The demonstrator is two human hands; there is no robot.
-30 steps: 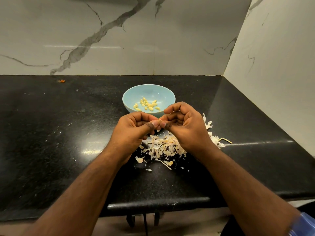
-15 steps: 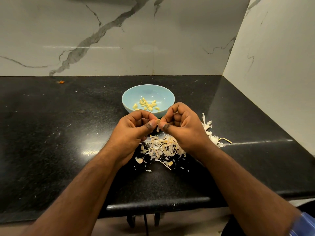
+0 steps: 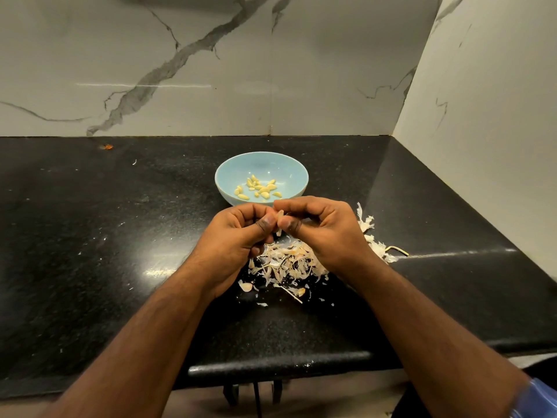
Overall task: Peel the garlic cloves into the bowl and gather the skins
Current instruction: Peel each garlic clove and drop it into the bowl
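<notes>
A light blue bowl (image 3: 283,168) stands on the black counter and holds several peeled yellow garlic cloves (image 3: 259,188). Just in front of it, my left hand (image 3: 238,236) and my right hand (image 3: 322,230) meet with curled fingers. Both pinch one small garlic clove (image 3: 279,217) between thumbs and fingertips; a pale strip of skin hangs from it. Below the hands lies a pile of papery garlic skins (image 3: 286,265).
More white skins (image 3: 369,233) and a thin dry stem (image 3: 398,249) lie to the right of my right hand. A marble wall closes the counter at the back and on the right. The counter's front edge (image 3: 280,362) runs below my forearms.
Both hands have stayed above the skin pile. The fingertips have shifted slightly on the clove, and a strip of skin now shows between the thumbs.
</notes>
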